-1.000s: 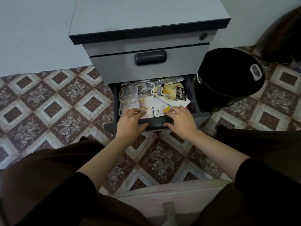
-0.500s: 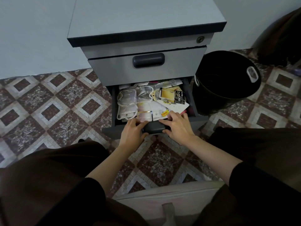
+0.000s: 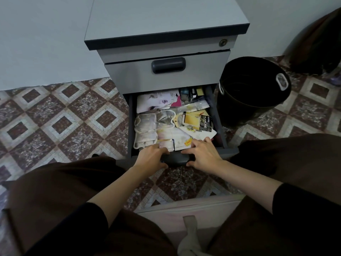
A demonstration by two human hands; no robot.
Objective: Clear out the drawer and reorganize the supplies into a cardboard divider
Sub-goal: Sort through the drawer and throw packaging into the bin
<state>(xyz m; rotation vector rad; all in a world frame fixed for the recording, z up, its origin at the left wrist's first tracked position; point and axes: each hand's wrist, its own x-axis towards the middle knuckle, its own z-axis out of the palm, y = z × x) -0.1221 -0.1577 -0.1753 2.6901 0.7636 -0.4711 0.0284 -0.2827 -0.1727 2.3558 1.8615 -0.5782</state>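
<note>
The bottom drawer (image 3: 130, 124) of a grey cabinet (image 3: 166, 24) stands pulled well out. It is crammed with supplies: clear plastic blister packs (image 3: 147, 130), a yellow and black battery card (image 3: 198, 121), white papers (image 3: 156, 101) and small items at the back. My left hand (image 3: 152, 157) and my right hand (image 3: 203, 155) both grip the drawer's dark handle (image 3: 177, 159), fingers curled over the front edge. No cardboard divider is in view.
A black bucket (image 3: 249, 93) stands just right of the drawer. The cabinet's upper drawer (image 3: 166, 71) is closed. Patterned floor tiles (image 3: 55, 126) lie on the left. My knees flank the drawer, with a pale cloth (image 3: 184, 213) between them.
The drawer has slid further out toward me under both hands, uncovering white papers and small items at its back.
</note>
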